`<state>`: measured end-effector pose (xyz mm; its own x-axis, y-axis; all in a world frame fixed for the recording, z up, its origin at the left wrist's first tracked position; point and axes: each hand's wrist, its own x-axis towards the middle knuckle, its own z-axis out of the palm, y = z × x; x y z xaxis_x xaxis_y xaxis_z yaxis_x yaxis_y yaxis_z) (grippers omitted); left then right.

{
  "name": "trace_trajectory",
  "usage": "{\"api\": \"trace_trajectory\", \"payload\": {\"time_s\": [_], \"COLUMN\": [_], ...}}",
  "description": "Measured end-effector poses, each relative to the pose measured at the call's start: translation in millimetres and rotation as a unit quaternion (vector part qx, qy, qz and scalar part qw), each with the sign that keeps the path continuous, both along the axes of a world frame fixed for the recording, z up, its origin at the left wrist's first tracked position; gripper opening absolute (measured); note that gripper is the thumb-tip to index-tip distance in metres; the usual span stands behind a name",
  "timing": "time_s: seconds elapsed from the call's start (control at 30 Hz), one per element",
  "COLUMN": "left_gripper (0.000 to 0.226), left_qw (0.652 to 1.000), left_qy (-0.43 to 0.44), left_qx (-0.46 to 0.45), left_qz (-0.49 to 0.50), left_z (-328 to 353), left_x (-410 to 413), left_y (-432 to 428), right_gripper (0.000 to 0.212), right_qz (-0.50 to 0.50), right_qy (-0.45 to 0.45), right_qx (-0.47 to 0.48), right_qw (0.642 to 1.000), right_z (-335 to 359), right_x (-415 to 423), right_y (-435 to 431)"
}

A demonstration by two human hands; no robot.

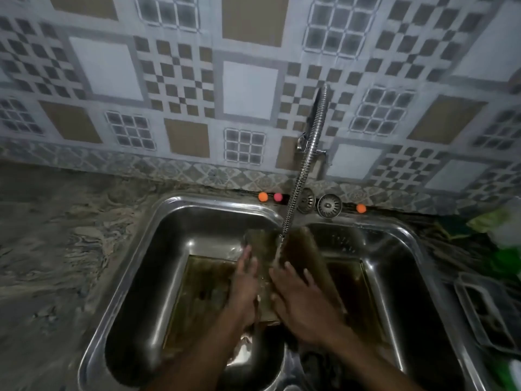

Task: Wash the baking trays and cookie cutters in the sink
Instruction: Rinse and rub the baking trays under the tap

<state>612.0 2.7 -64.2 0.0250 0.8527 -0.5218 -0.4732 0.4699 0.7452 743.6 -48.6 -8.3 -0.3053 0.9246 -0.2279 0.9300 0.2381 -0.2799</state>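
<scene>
A person is standing over a double-basin stainless steel sink (132,266), holding a brownish baking tray (300,249) above the divider between the two basins. The tray is lying lengthwise away from the person, its far end tilting up toward the tiled wall (248,88).

A flexible coiled faucet (308,153) is reaching down from the wall, and water (278,251) is running from its tip onto the middle of the tray.

The right hand (298,303) is lying flat on the tray's upper face, fingers spread and straight, pressing on the wet surface just beside the stream. The left hand (245,280) is sitting against the tray's left edge with its fingers stretching fairly straight along it. The blur is hiding whether the thumb is hooking round the edge, so its hold cannot be told.

Two metal sink strainers (329,206) are leaning on the back ledge behind the faucet, and small orange and pink balls (263,196) are sitting on that ledge to either side. A marbled countertop (56,244) is running off to the left of the sink.
</scene>
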Motion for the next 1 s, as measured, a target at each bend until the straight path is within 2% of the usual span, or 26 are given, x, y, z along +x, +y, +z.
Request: {"api": "trace_trajectory", "payload": {"time_s": [0.07,0.17,0.23,0.3,0.37,0.43,0.5,0.57,0.6,0.67,0.73,0.77,0.9,0.93,1.0], "left_gripper": [0.033,0.035,0.043,0.04,0.041,0.042,0.042,0.044,0.045,0.045,0.045,0.045,0.042,0.042,0.042], "left_qw": [0.998,0.98,0.966,0.961,0.961,0.96,0.963,0.963,0.962,0.961,0.96,0.959,0.957,0.959,0.967], "left_qy": [0.04,0.134,0.172,0.188,0.198,0.209,0.199,0.196,0.198,0.196,0.193,0.196,0.202,0.195,0.173], "left_qx": [0.038,0.138,0.177,0.187,0.182,0.178,0.174,0.175,0.179,0.191,0.197,0.201,0.208,0.203,0.189], "left_qz": [-0.009,-0.044,-0.073,-0.079,-0.068,-0.061,-0.059,-0.053,-0.048,-0.047,-0.048,-0.043,0.009,0.015,0.009], "left_z": [2,7,13,20,19,18,22,26,28,30,32,32,29,28,25], "left_x": [5,15,17,14,10,4,-1,-7,-9,-11,-10,-7,0,2,6], "left_y": [-2,1,3,5,10,17,18,13,10,6,7,10,25,26,22], "right_gripper": [0.058,0.057,0.059,0.06,0.069,0.066,0.057,0.056,0.057,0.055,0.053,0.053,0.056,0.058,0.065], "right_qz": [-0.081,-0.183,-0.297,-0.379,-0.309,-0.164,-0.076,-0.099,-0.154,-0.29,-0.341,-0.331,-0.188,-0.178,-0.233], "right_qy": [0.003,0.077,0.164,0.186,0.159,0.222,0.257,0.256,0.259,0.27,0.263,0.253,0.252,0.245,0.204], "right_qx": [-0.002,0.007,0.009,0.008,0.03,0.063,0.066,0.083,0.078,0.006,-0.023,-0.009,0.055,0.068,0.058], "right_qw": [0.997,0.98,0.941,0.907,0.937,0.959,0.961,0.958,0.95,0.918,0.902,0.909,0.948,0.951,0.949], "right_z": [-9,-32,-44,-51,-44,-35,-37,-50,-58,-68,-71,-68,-45,-45,-51], "right_x": [8,15,20,22,6,-20,-34,-25,-15,8,18,15,-16,-16,3], "right_y": [16,62,86,95,84,65,51,58,65,81,86,83,22,6,-1]}}
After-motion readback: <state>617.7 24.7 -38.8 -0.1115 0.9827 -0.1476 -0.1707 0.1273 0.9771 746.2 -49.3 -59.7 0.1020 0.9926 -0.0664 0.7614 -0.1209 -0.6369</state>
